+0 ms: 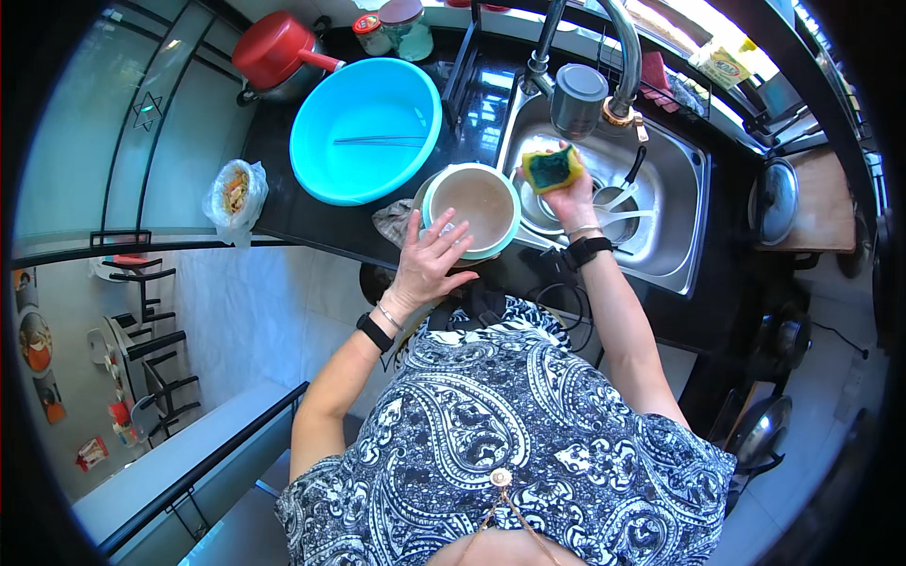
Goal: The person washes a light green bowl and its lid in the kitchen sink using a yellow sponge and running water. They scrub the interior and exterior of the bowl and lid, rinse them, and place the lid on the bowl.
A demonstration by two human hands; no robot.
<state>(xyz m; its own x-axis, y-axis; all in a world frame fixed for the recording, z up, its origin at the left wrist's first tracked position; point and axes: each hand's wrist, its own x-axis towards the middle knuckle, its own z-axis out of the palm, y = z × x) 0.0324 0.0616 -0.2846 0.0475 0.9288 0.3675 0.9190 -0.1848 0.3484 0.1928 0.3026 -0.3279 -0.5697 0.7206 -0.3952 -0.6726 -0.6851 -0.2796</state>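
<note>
My right hand (572, 201) holds a yellow and dark green scouring sponge (552, 170), scrub side up, over the left end of the steel sink (676, 255). Spread fingers of my left hand (433, 263) lie across the near left edge of a pale bowl (481, 198) with a mint-green rim. Whether they touch it is hard to tell. The bowl stands on the dark counter left of the sink, with another rim showing beneath. In the sink sit a black-handled utensil (635, 166), white spoons (623, 214) and round dishes, partly hidden by my right hand.
A blue basin (364, 170) with metal chopsticks (379, 141) stands at left. Beyond it is a red pot (272, 49); a bag of food scraps (235, 194) sits at the counter's end. The curved faucet (626, 56) and a grey canister (579, 102) overhang the sink.
</note>
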